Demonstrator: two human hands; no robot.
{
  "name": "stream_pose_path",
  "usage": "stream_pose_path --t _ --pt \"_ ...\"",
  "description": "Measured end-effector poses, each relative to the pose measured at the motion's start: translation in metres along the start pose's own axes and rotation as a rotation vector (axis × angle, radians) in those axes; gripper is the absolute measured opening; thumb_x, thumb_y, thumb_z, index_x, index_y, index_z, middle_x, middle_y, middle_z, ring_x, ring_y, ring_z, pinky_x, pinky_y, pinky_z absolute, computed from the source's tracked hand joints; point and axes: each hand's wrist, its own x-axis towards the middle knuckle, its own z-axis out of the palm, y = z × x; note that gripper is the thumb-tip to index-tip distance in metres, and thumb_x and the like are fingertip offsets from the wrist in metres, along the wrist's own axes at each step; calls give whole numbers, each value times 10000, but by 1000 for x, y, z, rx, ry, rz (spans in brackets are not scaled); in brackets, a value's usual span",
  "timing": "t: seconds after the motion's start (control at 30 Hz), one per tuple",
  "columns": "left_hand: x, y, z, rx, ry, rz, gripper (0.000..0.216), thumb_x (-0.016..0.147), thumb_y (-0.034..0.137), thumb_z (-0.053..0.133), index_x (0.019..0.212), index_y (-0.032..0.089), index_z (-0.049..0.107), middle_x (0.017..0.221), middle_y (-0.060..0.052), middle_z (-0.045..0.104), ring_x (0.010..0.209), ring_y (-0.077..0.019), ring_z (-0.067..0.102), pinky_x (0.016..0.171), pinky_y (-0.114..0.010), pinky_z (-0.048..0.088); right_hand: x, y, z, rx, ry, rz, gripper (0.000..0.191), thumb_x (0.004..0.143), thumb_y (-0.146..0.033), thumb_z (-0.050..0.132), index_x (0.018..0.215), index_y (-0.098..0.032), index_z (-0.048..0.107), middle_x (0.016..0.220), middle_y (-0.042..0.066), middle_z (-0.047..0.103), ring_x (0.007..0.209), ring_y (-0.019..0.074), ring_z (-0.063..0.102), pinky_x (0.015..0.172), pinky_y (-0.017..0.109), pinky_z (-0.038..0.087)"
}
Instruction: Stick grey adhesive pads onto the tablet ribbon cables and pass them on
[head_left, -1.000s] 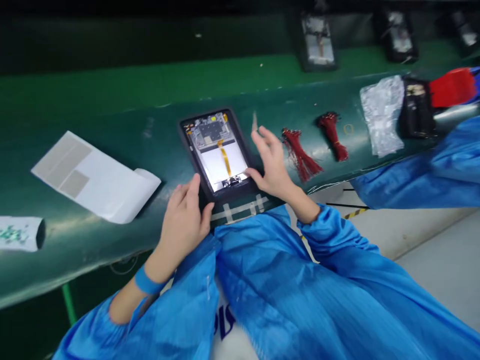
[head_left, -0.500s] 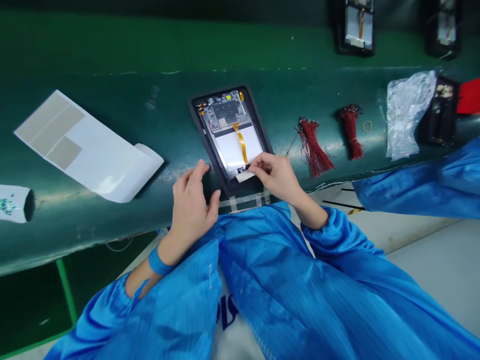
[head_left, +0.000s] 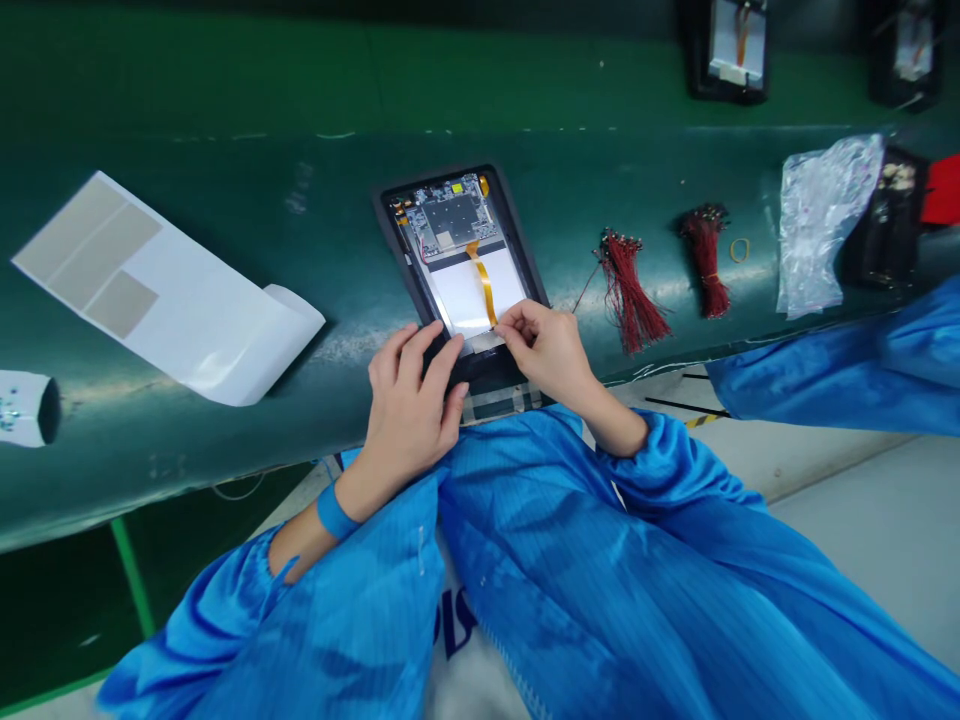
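Observation:
An opened tablet [head_left: 442, 295] lies in a black foam frame [head_left: 525, 235] on the green bench, its circuit board [head_left: 450, 215] and orange ribbon cable [head_left: 484, 285] exposed. At its near end, my right hand [head_left: 551, 345] pinches one end of a pale strip of tape [head_left: 484, 343] that lies low over the tablet. My left hand [head_left: 412, 390] rests on the lower left of the frame, fingers spread, its fingertips by the tape's left end. Whether those fingertips touch the tape I cannot tell.
To the left lies a white backing sheet [head_left: 202, 310] with grey-beige patches. Bundles of dark red wires [head_left: 634, 300] [head_left: 705, 265], a rubber band [head_left: 739, 250] and clear plastic wrap [head_left: 821, 230] are on the right. Further tablets [head_left: 739, 50] stand at the back. A blue sleeve [head_left: 840, 370] shows at right.
My left hand has moved right and forward onto the frame's lower left corner. The tape strip, earlier tilted in my right hand, now lies flatter across the tablet's near end.

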Motion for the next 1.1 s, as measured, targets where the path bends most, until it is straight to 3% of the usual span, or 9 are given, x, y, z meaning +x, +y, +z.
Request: stream_pose_path --t 0.23,0.57,0.83,0.97,1.1 --pt "7 5 6 65 -85 62 495 1081 296 530 1560 216 628 1672 -206 462 1538 -452 382 1220 -638 360 0 -2 3 -45 3 -7 97 944 -231 623 852 -200 626 727 -23 662 621 115 557 669 270 412" --pt "11 1 12 99 -147 27 511 1088 355 541 1589 279 611 1717 -179 421 1572 -452 354 1253 -658 310 0 -2 8 -206 -10 -40 89 941 -173 597 859 -208 596 767 0 686 660 138 586 684 275 403" --pt "11 -3 11 169 -33 111 470 1063 287 570 1511 197 681 1618 -244 508 1496 -467 456 1180 -666 429 4 -23 5 -590 -182 19 167 1077 -296 519 1062 -196 652 1043 102 787 886 229 734 732 317 438" --pt "23 -6 15 227 61 178 411 1030 271 636 1413 173 753 1617 -262 508 1498 -527 444 1178 -739 414 17 -21 -8 -593 -203 51 223 1054 -403 628 1171 -213 633 1142 104 801 965 260 763 727 317 425" --pt "41 1 22 263 70 252 396 1024 302 661 1391 203 774 1634 -231 519 1500 -521 458 1200 -747 402 29 -14 -20 -523 -245 4 91 1046 -281 612 1109 -223 644 1063 76 816 943 240 764 725 296 383"
